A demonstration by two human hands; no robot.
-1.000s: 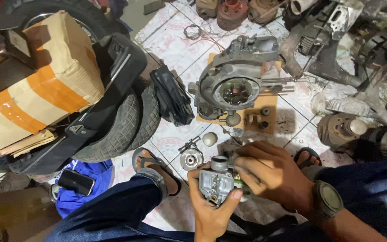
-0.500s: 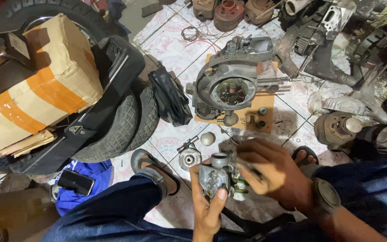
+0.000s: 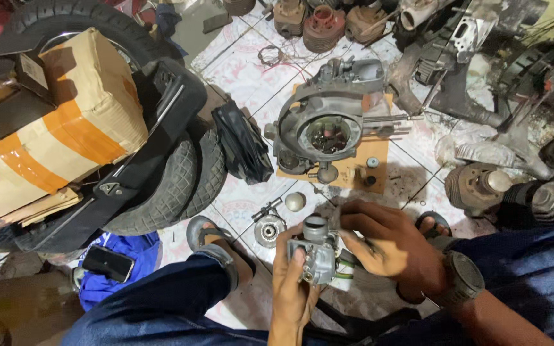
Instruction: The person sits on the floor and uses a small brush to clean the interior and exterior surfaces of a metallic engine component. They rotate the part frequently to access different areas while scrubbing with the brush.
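Carburetor [image 3: 317, 251]: small grey metal body, held up over the tiled floor [image 3: 245, 77], near and below the engine casing [image 3: 325, 131].
Left hand [image 3: 295, 285]: grip closed around the carburetor's lower body.
Right hand [image 3: 395, 247]: fingers pinched at its side; whether they hold a tool or small part cannot be told.
Progress: engine casing lies open on cardboard [image 3: 360, 168]; loose round parts [image 3: 269, 229] lie left of the carburetor, so refitting looks unfinished.

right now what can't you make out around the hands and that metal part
- Head view: the carburetor's right side, hidden by the right hand.
- Its underside, covered by the left hand.
- What the right fingers touch: too small to tell.
- Engine casing interior: dark and blurred.
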